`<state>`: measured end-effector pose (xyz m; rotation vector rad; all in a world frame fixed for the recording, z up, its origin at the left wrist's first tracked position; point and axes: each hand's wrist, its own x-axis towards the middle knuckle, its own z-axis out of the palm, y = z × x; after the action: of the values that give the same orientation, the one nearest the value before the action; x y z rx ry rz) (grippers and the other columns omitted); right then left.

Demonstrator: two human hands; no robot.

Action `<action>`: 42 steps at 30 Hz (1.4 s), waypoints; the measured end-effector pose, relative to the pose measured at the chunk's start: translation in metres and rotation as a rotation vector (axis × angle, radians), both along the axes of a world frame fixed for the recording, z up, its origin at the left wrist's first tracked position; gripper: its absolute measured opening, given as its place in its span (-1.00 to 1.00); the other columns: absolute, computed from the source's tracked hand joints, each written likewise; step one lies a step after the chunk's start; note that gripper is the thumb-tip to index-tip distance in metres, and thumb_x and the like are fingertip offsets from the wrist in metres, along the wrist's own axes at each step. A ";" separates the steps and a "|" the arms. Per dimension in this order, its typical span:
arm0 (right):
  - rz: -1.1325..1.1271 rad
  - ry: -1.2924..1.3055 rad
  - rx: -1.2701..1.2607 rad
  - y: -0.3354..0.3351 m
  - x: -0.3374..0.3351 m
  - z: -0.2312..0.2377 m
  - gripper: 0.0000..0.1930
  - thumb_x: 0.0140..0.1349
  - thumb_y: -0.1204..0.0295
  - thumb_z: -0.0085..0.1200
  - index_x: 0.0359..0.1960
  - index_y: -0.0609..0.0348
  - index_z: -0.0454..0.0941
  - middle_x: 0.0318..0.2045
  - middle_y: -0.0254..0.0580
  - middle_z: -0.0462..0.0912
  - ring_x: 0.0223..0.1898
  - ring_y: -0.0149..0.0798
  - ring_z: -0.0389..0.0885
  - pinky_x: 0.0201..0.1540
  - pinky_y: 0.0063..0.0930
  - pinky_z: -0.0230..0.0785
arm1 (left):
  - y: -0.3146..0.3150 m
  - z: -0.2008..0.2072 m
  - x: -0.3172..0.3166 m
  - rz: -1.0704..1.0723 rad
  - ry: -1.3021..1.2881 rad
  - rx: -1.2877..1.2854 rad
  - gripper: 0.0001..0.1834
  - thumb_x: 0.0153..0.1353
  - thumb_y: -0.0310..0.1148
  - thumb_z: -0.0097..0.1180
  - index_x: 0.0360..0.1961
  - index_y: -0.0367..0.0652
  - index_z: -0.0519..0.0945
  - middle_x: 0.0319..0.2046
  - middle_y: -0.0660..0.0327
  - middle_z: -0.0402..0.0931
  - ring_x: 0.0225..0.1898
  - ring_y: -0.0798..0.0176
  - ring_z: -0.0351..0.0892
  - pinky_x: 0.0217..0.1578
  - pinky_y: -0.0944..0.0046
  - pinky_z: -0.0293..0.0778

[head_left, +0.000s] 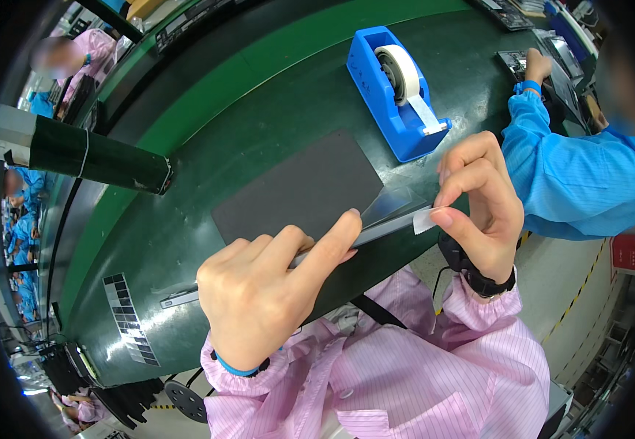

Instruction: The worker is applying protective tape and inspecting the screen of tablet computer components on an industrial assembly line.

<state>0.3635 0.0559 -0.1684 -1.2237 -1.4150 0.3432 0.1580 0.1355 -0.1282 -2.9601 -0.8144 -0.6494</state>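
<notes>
A long, thin grey panel (385, 230), seen nearly edge-on, slants across the front of the bench. My left hand (262, 282) is closed over its middle, with the index finger stretched along it. Beside that finger, a clear film (392, 202) stands out from the panel's far side. My right hand (483, 201) pinches a short piece of white tape (424, 219) between thumb and fingers. The tape lies against the panel's right end; how firmly it sticks I cannot tell.
A blue tape dispenser (387, 95) stands behind my right hand. A dark grey mat (299, 186) lies on the green bench (259, 95). At left are a sheet of dark labels (129, 318) and a green post (98, 150). A co-worker's blue sleeve (573, 175) is close on the right.
</notes>
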 end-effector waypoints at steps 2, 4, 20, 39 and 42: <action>-0.021 -0.028 -0.010 0.000 -0.001 0.003 -0.83 -0.17 0.52 0.23 -0.52 0.17 0.47 -0.41 -0.22 0.36 -0.36 -0.31 0.33 -0.26 -0.54 0.16 | 0.001 -0.001 0.000 -0.002 0.000 -0.001 -0.66 -0.23 -0.24 0.24 -0.30 0.08 0.62 -0.76 0.36 0.23 -0.79 0.35 0.16 -0.74 0.35 0.08; -0.032 -0.045 -0.010 0.000 -0.003 0.004 -0.82 -0.17 0.53 0.23 -0.51 0.17 0.47 -0.40 -0.21 0.37 -0.36 -0.31 0.34 -0.26 -0.53 0.17 | 0.001 -0.003 0.000 -0.005 -0.017 -0.001 -0.66 -0.23 -0.24 0.24 -0.30 0.07 0.62 -0.76 0.35 0.22 -0.79 0.34 0.16 -0.74 0.35 0.07; 0.023 -0.095 0.194 -0.004 -0.006 -0.009 -0.76 -0.25 0.53 0.24 -0.44 -0.02 0.66 -0.14 -0.02 0.42 -0.13 -0.19 0.35 -0.05 -0.38 0.15 | 0.000 -0.002 -0.001 0.001 -0.016 0.012 -0.66 -0.23 -0.22 0.24 -0.29 0.10 0.63 -0.77 0.35 0.20 -0.80 0.35 0.14 -0.75 0.35 0.06; -0.102 0.014 -0.123 0.004 -0.024 0.015 -0.81 -0.30 0.51 0.18 -0.53 0.23 0.64 -0.35 -0.12 0.46 -0.24 -0.18 0.40 -0.15 -0.42 0.20 | 0.008 -0.002 -0.012 -0.066 -0.002 0.045 -0.68 -0.13 -0.22 0.15 -0.24 0.16 0.56 -0.74 0.42 0.19 -0.78 0.45 0.28 -0.75 0.41 0.19; -0.062 -0.021 -0.107 -0.005 -0.015 0.009 -0.84 -0.26 0.53 0.15 -0.53 0.27 0.57 -0.49 -0.18 0.46 -0.35 -0.22 0.35 -0.17 -0.36 0.15 | 0.006 -0.004 -0.011 -0.118 -0.070 -0.018 -0.61 -0.15 -0.36 0.04 -0.17 0.11 0.52 -0.69 0.39 0.25 -0.74 0.46 0.32 -0.72 0.45 0.20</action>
<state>0.3488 0.0514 -0.1593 -1.3588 -1.3881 0.3680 0.1470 0.1413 -0.1321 -3.0361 -0.6569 -0.7591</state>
